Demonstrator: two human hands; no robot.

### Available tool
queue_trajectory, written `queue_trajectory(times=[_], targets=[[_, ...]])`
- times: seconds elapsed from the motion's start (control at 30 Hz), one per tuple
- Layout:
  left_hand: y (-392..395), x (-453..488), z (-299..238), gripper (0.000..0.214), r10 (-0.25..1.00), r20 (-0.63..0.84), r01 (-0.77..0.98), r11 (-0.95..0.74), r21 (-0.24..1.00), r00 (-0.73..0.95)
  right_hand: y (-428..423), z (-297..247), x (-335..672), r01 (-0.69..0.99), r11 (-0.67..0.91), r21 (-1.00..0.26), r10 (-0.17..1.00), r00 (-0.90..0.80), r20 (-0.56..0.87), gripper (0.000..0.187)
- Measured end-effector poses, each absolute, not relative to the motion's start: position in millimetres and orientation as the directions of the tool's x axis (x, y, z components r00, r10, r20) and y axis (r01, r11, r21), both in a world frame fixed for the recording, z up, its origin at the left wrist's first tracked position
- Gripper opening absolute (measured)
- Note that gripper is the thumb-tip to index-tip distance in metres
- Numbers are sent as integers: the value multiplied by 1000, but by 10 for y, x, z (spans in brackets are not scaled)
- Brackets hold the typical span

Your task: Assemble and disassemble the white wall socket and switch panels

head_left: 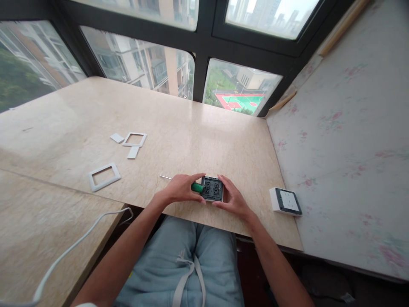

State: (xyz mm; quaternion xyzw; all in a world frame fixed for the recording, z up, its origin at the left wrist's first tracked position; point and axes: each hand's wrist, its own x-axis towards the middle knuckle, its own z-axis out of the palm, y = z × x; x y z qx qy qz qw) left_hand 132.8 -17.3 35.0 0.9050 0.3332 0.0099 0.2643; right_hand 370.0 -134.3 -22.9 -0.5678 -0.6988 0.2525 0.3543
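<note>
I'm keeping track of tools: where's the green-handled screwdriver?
In the head view's lower middle, the green-handled screwdriver is at the left hand, immediately left of the black-faced switch module.

- Top of the frame: a dark window frame (pixel 203 47) runs across.
- Upper left: trees (pixel 15 85) and apartment buildings (pixel 131 59) outside.
- Upper right of centre: a green-and-red sports court (pixel 243 102) below.
- Right side: pale wallpaper (pixel 354 123) with pink flowers.
- Middle: a beige, marbled countertop (pixel 223 136), glossy with daylight.

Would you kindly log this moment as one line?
left hand: holds green-handled screwdriver, dark module; right hand: holds dark module; table: two white frames, two white plates, socket box
</note>
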Motion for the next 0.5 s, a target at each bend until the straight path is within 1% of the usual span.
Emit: queue_trajectory(times=[0.07,0.23,0.5], targets=[[-173,1319,344,101,593,-158,586,-651,483,789,-1342,-222,3691,607,236,-759,970,-99,222,94],[-208,1315,337,88,609,-152,601,-653,460,778,-1345,-205,3675,583,257,-771,963,-89,254,88],[-227,1334,358,82,615,-146,606,-658,447,775,-1334,-211,3673,572,262,-778,962,-86,260,88]])
